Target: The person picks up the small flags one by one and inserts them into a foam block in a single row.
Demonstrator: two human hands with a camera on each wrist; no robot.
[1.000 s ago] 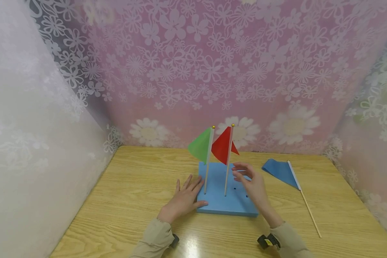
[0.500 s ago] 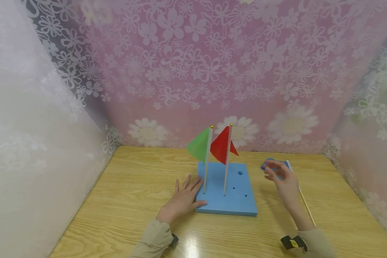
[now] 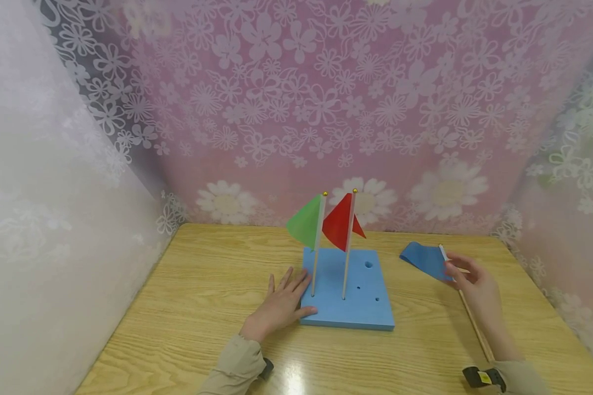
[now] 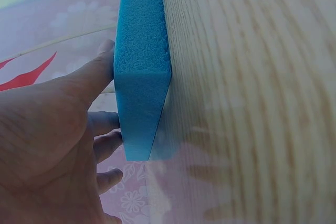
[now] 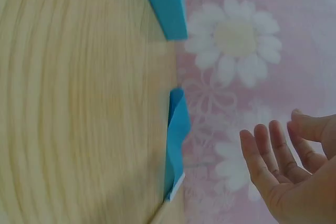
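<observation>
My left hand (image 3: 279, 307), fingers spread, rests on the left edge of a blue foam board (image 3: 368, 318). In the left wrist view its thumb and fingertips touch the board's (image 4: 142, 40) face. Two flags stand upright in the board: a green flag (image 3: 306, 224) on the left and a red flag (image 3: 337, 224) beside it. A blue flag (image 3: 422, 260) on a thin wooden stick lies on the table to the right. Over its stick hovers my right hand (image 3: 478, 291). The right wrist view shows that hand's fingers loosely bent, apart from the blue flag (image 5: 177, 135), holding nothing.
The board's right half has a larger hole (image 3: 368, 265) at the back and two small holes. Everything stands on a wood-grain table (image 3: 202, 274). Flower-patterned pink cloth (image 3: 277, 137) rises behind the table, with pale sheets at both sides.
My right hand has moved right, from beside the red flag to over the blue flag's stick. The left hand and the board have hardly moved.
</observation>
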